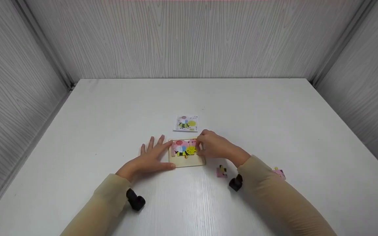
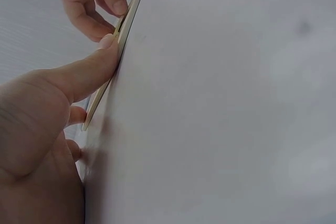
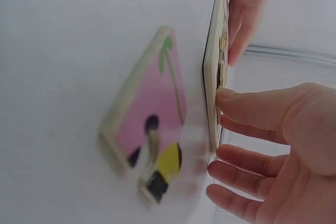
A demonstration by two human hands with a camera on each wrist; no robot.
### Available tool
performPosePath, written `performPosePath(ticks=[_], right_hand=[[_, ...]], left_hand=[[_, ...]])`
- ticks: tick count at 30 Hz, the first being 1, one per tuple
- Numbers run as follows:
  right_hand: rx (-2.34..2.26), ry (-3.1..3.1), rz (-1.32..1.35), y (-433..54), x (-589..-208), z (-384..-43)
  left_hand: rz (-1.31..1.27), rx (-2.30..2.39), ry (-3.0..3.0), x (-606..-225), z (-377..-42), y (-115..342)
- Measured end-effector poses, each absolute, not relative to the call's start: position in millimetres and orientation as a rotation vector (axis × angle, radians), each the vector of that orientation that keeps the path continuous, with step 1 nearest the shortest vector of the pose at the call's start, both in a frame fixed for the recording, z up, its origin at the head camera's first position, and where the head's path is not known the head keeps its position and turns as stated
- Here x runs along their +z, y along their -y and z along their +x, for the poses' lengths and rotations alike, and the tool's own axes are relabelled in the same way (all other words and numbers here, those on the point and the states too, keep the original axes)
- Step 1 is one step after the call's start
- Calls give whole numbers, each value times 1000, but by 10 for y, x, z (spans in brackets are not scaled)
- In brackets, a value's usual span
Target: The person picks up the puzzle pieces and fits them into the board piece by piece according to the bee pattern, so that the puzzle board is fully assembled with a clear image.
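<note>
A shallow wooden puzzle tray lies on the table, its upper part filled with joined pink, yellow and blue puzzle pieces showing a bee. The left hand spreads at its left side, with thumb and index finger touching the frame. At the upper right of the tray, the right hand pinches a puzzle piece between thumb and bent index finger; the fingers hide most of that piece. A loose pink piece with black and yellow marks lies near the right wrist. Another loose piece is partly covered by the right sleeve.
A square picture card with the bee design lies just beyond the tray. The white table meets grey wood-grain panels at the back and sides. Black wrist cameras hang under both sleeves.
</note>
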State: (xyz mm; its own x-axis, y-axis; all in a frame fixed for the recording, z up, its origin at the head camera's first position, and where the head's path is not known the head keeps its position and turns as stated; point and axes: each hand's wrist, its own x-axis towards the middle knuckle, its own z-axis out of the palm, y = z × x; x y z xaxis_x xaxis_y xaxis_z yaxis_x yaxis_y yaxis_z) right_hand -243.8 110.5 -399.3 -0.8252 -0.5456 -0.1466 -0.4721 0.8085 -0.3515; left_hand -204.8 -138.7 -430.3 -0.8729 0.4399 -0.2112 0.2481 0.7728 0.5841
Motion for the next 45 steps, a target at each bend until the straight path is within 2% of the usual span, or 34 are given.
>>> performPosePath(ticks=[20,45], right_hand=[[-416,-2733,-874,-1061,-3952,-2415],[-417,-2736,-803,-1004,-3991,-2418]], left_hand=[[537,801,-2630,-4315,-2051,1391],[537,801,-2628,-4300,-2040,1403]])
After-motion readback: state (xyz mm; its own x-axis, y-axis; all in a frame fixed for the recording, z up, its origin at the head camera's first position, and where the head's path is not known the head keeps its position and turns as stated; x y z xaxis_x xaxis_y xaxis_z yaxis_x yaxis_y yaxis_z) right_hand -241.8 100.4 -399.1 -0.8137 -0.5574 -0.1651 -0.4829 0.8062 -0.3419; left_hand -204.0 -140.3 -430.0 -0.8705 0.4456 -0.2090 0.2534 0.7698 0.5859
